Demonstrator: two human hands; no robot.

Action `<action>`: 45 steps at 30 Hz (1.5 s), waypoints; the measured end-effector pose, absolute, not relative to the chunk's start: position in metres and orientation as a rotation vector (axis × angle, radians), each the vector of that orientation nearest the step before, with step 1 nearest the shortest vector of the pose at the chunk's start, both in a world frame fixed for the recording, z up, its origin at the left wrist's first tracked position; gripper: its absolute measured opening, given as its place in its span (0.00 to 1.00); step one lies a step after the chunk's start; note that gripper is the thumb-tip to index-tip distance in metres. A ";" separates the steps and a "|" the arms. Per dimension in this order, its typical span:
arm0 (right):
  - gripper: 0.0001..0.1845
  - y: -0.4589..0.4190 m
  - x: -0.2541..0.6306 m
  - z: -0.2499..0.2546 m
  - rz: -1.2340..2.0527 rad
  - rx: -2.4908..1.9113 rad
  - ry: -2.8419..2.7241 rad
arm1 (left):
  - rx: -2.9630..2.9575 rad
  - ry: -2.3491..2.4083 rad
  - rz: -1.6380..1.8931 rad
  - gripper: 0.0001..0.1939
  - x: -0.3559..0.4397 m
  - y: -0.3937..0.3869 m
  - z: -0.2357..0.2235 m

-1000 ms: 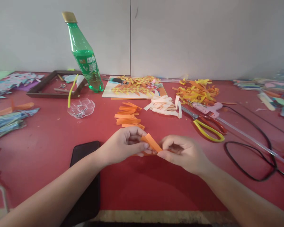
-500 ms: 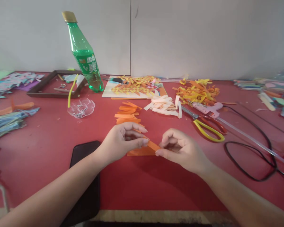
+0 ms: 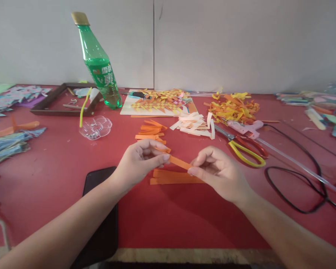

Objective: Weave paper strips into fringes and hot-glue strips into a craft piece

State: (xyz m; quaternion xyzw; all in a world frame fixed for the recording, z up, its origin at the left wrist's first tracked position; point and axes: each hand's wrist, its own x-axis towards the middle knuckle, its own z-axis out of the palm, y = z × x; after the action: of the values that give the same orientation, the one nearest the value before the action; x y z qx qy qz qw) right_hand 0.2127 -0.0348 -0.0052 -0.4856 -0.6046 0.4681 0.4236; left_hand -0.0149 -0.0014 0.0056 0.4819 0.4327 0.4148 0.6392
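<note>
Both hands hold one orange paper strip [image 3: 179,162] just above the red table [image 3: 58,160]. My left hand [image 3: 140,162] pinches its left end between thumb and fingers. My right hand [image 3: 218,172] pinches its right end. Right under the held strip, two longer orange strips [image 3: 172,177] lie flat on the table. A small pile of orange strips [image 3: 151,132] lies just beyond my left hand, and a pile of pale peach strips [image 3: 194,125] lies beyond my right hand.
A black phone [image 3: 100,213] lies under my left forearm. Scissors with red and yellow handles [image 3: 245,147], a black cable loop [image 3: 296,186], a green bottle [image 3: 99,65], a woven paper mat [image 3: 158,101], a shredded orange-yellow heap [image 3: 233,106], a clear tray [image 3: 96,127] and a wooden frame [image 3: 61,100] surround the work spot.
The hands have risen and drawn apart, pulling the orange strip out straight between them. The two longer strips, covered by the hands a second ago, now show on the table.
</note>
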 end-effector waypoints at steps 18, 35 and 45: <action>0.08 -0.033 0.213 -0.010 0.602 -1.144 -2.507 | 1.528 1.640 1.292 0.34 -0.029 0.021 -0.013; 0.10 -0.034 0.220 -0.002 0.692 -1.148 -2.195 | 1.614 0.973 0.912 0.15 -0.024 0.000 0.003; 0.15 -0.037 0.219 0.009 0.762 -0.884 -2.205 | 1.673 1.002 0.742 0.22 -0.018 -0.004 0.004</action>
State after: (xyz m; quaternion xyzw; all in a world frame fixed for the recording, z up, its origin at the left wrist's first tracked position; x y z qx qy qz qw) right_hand 0.2192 -0.0372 0.0095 -0.3361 -0.8379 0.2897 0.3178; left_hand -0.0185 -0.0044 0.0044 0.6928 0.4148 0.3074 0.5034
